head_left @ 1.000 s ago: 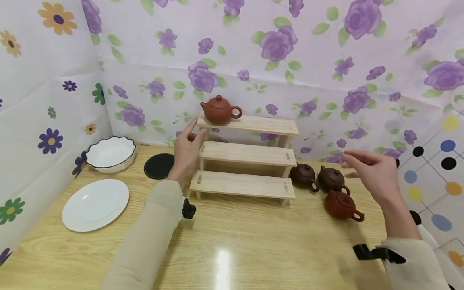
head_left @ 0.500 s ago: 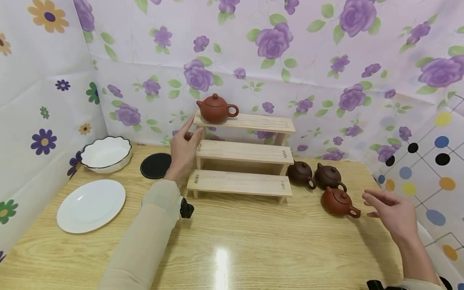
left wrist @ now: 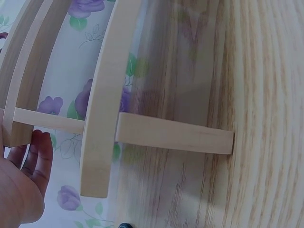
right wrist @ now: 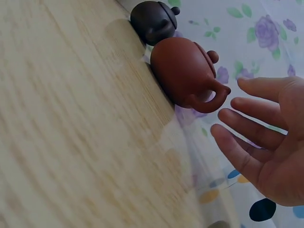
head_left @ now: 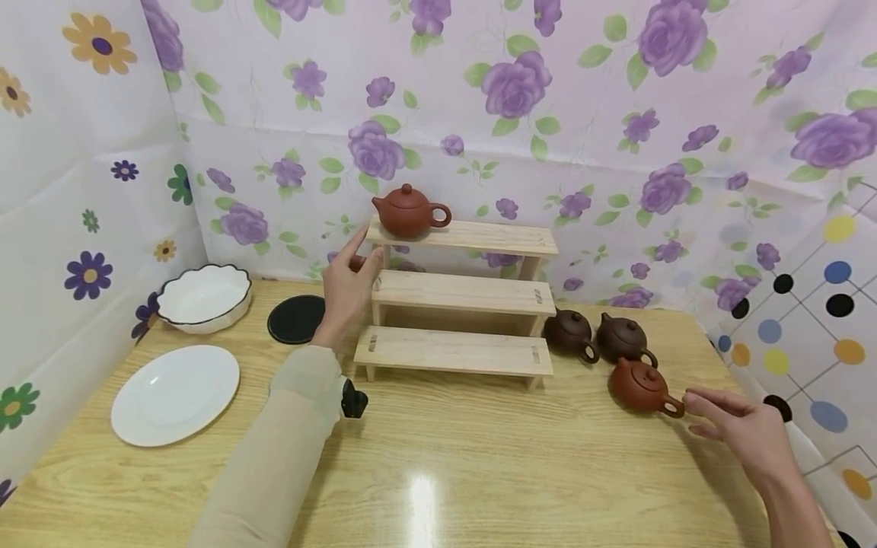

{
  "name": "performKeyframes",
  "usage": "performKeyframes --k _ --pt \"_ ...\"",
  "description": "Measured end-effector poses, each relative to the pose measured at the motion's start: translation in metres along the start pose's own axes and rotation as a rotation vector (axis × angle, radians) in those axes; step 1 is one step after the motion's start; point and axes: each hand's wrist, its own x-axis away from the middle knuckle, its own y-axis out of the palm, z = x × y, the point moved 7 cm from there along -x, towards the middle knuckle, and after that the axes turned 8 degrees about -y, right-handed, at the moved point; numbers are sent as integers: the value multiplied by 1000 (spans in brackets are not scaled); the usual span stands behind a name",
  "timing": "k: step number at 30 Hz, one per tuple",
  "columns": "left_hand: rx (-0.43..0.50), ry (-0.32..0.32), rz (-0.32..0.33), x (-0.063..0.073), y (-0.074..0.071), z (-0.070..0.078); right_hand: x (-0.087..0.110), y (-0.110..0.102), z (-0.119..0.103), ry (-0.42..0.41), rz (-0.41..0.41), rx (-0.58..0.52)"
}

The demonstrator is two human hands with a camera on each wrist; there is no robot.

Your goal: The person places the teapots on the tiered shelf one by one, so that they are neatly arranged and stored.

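Note:
My left hand point(head_left: 348, 285) grips the left end of a three-tier wooden display stand point(head_left: 466, 293), at its top board; in the left wrist view the fingers point(left wrist: 42, 154) lie against the board's end. On that top tier, at the left, sits a reddish-brown teapot point(head_left: 409, 213) with its handle to the right. My right hand point(head_left: 743, 434) is open, fingertips right at the handle of a second reddish teapot point(head_left: 639, 387) on the table. The right wrist view shows this teapot point(right wrist: 183, 71) with its handle towards the spread fingers.
Two dark brown teapots point(head_left: 570, 333) point(head_left: 622, 339) stand behind the red one, right of the stand. At the left are a white scalloped bowl point(head_left: 205, 297), a white plate point(head_left: 176, 396) and a black round mat point(head_left: 296, 320). Flowered cloth point(head_left: 466, 99) hangs behind the wooden table point(head_left: 479, 472).
My right hand has come down and rightwards from above the teapots, then slightly left to the red teapot's handle. My left hand stays on the stand.

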Motion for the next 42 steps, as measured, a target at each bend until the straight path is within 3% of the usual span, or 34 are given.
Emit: performKeyframes --k 7,12,16,22,31,42 --pt "3 -10 -5 2 0 0 3 9 5 -1 -97 0" --pt "-5 -17 -2 2 0 0 3 13 4 -30 -113 -105" --pt "-10 -23 6 2 -1 -1 2 15 3 -48 -116 -119" --pt "-13 -26 20 0 -1 0 1 15 5 -24 -101 -66" --pt "-15 -9 17 1 1 0 1 19 6 19 -109 -74" --pt "-26 -15 17 0 1 0 2 19 2 -37 -91 31"
